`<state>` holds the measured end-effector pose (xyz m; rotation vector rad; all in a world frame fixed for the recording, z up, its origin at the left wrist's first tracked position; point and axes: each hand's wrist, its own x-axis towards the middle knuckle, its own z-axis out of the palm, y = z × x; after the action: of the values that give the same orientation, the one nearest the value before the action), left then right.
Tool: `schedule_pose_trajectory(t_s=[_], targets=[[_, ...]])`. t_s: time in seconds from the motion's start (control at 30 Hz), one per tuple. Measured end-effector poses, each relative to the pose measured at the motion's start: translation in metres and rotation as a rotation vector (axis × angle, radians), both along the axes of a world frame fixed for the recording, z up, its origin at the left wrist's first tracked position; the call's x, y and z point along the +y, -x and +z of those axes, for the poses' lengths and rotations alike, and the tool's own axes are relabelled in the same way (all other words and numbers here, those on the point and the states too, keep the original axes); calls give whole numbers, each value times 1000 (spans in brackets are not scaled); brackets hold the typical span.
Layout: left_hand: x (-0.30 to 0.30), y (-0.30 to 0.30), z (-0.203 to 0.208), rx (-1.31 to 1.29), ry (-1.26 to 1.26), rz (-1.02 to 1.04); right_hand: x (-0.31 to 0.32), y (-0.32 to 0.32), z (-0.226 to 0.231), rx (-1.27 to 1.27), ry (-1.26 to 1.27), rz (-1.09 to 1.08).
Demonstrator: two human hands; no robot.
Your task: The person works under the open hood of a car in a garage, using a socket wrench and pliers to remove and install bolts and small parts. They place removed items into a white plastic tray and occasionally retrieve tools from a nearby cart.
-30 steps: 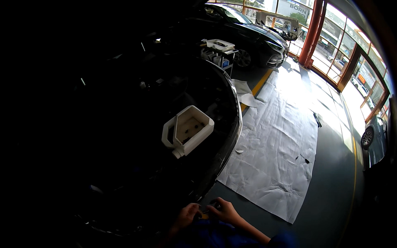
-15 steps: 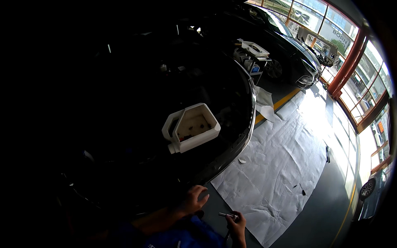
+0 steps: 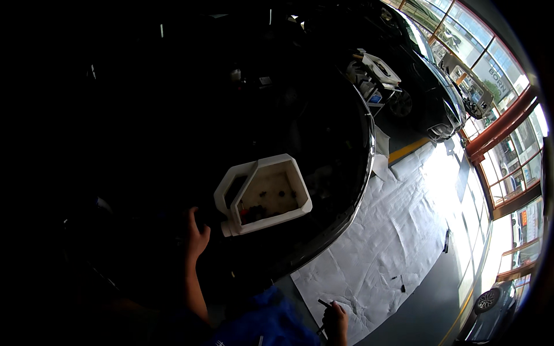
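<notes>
My left hand (image 3: 198, 237) reaches forward over the dark engine bay, left of a cut-open white plastic jug (image 3: 269, 225). Its index finger and thumb are apart, with nothing visible between them; the other fingers are lost in shadow. Several small dark pieces and a red one lie inside the jug. At the lower right, my right hand (image 3: 336, 318) is closed round a slim tool that looks like a ratchet wrench (image 3: 324, 303). One end sticks out beyond the fingers and another shows below them; the grip hides the middle.
The car's curved front edge (image 3: 359, 202) borders the bay. A crumpled white sheet (image 3: 375, 242) covers the floor to the right, with small dark objects on it. Farther back stand a loaded trolley (image 3: 375, 95) and a dark car (image 3: 430, 86). Much of the left is too dark to see.
My left hand has moved forward and left, from the bay's near edge to beside the jug. My right hand keeps the tool and has shifted slightly. The view has tilted.
</notes>
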<state>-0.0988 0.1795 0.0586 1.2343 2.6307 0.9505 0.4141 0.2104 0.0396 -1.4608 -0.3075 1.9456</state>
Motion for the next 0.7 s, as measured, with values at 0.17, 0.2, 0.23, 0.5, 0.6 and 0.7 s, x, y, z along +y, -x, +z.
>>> schedule_pose_trajectory(t_s=[0.17, 0.2, 0.23, 0.5, 0.6, 0.7], targets=[[-30, -4, 14, -122, 514, 90, 37, -31, -29, 113, 202, -234], [-36, -5, 12, -79, 452, 120, 46, -31, -33, 135, 227, -232], [-41, -7, 9, -35, 391, 148, 53, -30, -40, 125, 229, -195], [91, -77, 103, -245, -344, -303, 123, 25, -29, 18, 78, 244], [170, -74, 65, -49, 28, -459, 139, 37, -15, 94, 3, 340], [247, -71, 36, -53, 640, -471, 152, 25, -9, 118, -60, 342]])
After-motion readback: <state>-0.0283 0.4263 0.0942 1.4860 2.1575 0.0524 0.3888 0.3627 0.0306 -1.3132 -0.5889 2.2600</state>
